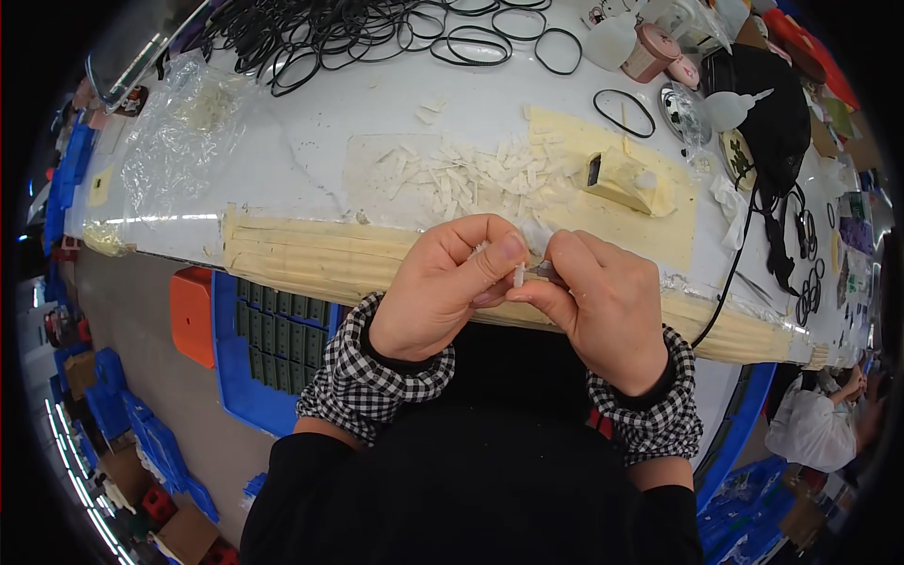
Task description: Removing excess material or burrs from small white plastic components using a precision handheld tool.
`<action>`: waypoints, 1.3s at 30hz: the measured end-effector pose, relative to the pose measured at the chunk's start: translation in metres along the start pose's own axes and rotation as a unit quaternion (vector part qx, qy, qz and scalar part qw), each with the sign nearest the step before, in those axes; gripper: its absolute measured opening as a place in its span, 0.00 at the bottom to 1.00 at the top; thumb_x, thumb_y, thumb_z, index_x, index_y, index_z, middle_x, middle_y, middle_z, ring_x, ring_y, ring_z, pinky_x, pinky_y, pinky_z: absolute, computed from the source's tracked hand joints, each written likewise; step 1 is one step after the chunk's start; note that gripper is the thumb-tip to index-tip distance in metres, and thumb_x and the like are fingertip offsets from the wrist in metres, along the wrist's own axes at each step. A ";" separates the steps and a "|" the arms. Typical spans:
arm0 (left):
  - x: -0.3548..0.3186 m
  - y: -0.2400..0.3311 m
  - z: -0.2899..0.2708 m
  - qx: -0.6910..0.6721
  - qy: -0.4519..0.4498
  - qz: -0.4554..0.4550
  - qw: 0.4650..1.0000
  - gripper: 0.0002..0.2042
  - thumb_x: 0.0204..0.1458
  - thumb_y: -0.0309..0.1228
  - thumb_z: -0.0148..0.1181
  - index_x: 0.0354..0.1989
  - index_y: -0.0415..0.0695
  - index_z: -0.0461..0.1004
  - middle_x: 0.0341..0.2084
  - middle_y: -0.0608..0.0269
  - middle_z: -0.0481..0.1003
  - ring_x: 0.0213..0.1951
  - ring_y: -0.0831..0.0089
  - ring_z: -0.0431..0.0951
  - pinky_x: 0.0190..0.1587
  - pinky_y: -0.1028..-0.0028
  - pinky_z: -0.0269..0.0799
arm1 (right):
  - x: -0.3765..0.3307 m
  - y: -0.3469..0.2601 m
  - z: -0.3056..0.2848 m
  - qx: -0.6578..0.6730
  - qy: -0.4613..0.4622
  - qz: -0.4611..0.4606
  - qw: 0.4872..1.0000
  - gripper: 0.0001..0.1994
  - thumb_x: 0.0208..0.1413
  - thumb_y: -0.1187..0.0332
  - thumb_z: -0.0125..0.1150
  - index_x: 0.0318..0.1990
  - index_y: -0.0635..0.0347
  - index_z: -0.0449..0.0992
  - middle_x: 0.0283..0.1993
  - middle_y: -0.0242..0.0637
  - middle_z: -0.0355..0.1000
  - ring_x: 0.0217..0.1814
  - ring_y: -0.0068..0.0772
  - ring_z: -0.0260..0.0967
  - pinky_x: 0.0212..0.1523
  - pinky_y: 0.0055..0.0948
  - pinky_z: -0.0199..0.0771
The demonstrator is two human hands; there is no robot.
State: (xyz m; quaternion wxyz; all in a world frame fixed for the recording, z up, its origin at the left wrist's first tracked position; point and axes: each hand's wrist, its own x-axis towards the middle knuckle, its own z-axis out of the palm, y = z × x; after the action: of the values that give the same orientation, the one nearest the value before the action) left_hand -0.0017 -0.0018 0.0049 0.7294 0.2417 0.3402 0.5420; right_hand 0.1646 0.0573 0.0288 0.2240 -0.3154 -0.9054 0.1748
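My left hand (454,275) and my right hand (607,297) meet in front of the table edge, fingertips almost touching. A small white plastic-looking piece (519,275) stands pinched at the left thumb and fingertips. The right thumb and bent fingers close beside it on something I cannot make out, with a small dark bit showing between the hands. Just beyond lies a loose heap of thin off-white strips (461,179). Right of the heap, a yellow tape-wrapped block (626,184) with a dark slot rests on a yellow sheet (673,217).
Black rubber belts (311,33) pile at the back; one loop (623,113) lies apart. Crumpled clear plastic (184,132) covers the left side. Squeeze bottles (730,110) and a black cable (739,254) are right. Below stand a blue crate (254,400) and an orange stool (192,315).
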 end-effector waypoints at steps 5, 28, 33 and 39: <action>0.001 -0.001 -0.002 0.007 -0.006 0.013 1.000 0.11 0.61 0.35 0.50 0.30 0.41 0.67 0.24 0.72 0.64 0.22 0.89 0.55 0.26 0.87 0.53 | -0.002 0.002 0.001 -0.020 -0.012 -0.013 1.000 0.19 0.48 0.49 0.60 0.27 0.55 0.68 0.19 0.32 0.62 0.17 0.34 0.64 0.18 0.29 0.62; 0.001 0.002 0.002 0.032 0.020 0.010 0.999 0.11 0.61 0.35 0.49 0.30 0.41 0.67 0.23 0.72 0.66 0.22 0.89 0.56 0.26 0.86 0.52 | -0.001 0.000 -0.004 -0.028 -0.026 0.000 0.999 0.18 0.49 0.49 0.60 0.25 0.55 0.67 0.19 0.31 0.61 0.18 0.34 0.64 0.18 0.30 0.62; 0.003 -0.006 -0.002 -0.022 0.030 0.028 0.999 0.08 0.61 0.32 0.49 0.36 0.41 0.69 0.23 0.71 0.68 0.21 0.87 0.57 0.25 0.86 0.53 | -0.003 0.009 -0.013 0.109 -0.001 0.079 0.991 0.16 0.47 0.57 0.66 0.26 0.60 0.68 0.20 0.34 0.65 0.19 0.34 0.65 0.19 0.28 0.62; 0.004 0.000 -0.004 -0.064 0.030 0.042 0.997 0.09 0.63 0.33 0.44 0.38 0.40 0.67 0.26 0.67 0.68 0.22 0.86 0.58 0.27 0.84 0.55 | -0.022 0.032 -0.014 0.101 0.046 0.151 0.982 0.08 0.46 0.70 0.66 0.30 0.61 0.74 0.26 0.36 0.67 0.23 0.33 0.70 0.23 0.27 0.66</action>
State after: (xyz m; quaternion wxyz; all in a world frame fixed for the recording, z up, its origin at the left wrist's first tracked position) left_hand -0.0042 0.0020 0.0012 0.7091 0.1924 0.3162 0.6002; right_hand 0.2032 0.0689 0.0197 0.2672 -0.4321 -0.8138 0.2823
